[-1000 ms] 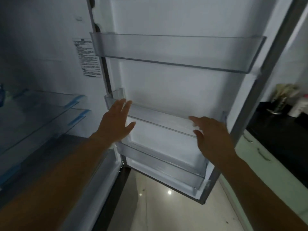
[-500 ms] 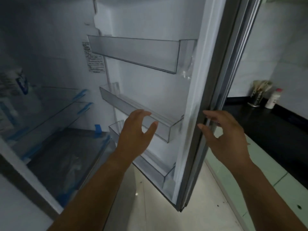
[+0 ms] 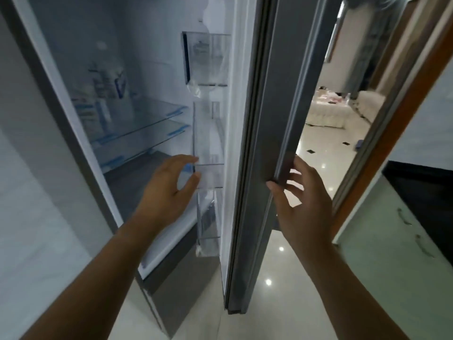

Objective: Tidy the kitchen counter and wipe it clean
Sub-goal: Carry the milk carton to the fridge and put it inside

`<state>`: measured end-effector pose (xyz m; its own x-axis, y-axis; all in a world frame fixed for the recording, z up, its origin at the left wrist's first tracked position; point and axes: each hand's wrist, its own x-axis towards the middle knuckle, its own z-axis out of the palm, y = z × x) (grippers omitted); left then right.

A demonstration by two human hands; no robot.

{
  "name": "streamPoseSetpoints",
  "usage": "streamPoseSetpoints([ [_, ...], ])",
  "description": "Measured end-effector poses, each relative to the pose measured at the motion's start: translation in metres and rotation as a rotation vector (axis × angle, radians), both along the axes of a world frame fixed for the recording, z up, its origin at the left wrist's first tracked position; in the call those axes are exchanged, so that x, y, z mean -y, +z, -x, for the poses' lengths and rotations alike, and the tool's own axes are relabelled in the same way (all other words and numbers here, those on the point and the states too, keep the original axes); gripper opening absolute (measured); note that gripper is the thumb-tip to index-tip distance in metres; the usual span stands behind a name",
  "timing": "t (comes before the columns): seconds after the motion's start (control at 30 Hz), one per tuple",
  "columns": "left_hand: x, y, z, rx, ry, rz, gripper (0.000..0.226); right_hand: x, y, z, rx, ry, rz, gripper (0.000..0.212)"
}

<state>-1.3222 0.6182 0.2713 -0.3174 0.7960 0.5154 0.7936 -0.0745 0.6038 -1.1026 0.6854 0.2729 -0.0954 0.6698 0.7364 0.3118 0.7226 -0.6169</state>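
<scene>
My right hand (image 3: 304, 202) is spread, fingers curling round the outer edge of the fridge door (image 3: 267, 133), holding nothing. My left hand (image 3: 169, 192) is loosely spread near the clear door shelf (image 3: 208, 153). The door looks stiff and heavy; I'd push on its edge. The black counter (image 3: 421, 182) lies far right.

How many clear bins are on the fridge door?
3 door bins: top, middle, bottom, stacked along the door's inner side. Seen edge-on, so another could be hidden.
</scene>
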Motion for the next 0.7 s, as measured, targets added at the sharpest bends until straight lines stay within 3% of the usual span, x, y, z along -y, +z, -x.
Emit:
streamPoseSetpoints([
  [0.17, 0.037, -0.007, -0.002, 0.008, 0.219, 0.085, 0.051, 0.008, -0.014, 0.032, 0.013, 0.297, -0.080, 0.051],
  [0.4, 0.076, -0.005, 0.016, -0.089, 0.417, 0.073, 0.047, 0.005, -0.014, 0.096, 0.126, 0.625, -0.127, 0.054],
  [0.7, 0.080, 0.019, 0.070, -0.059, 0.487, -0.014, 0.059, -0.035, -0.004, 0.183, 0.089, 0.614, -0.198, 0.057],
])
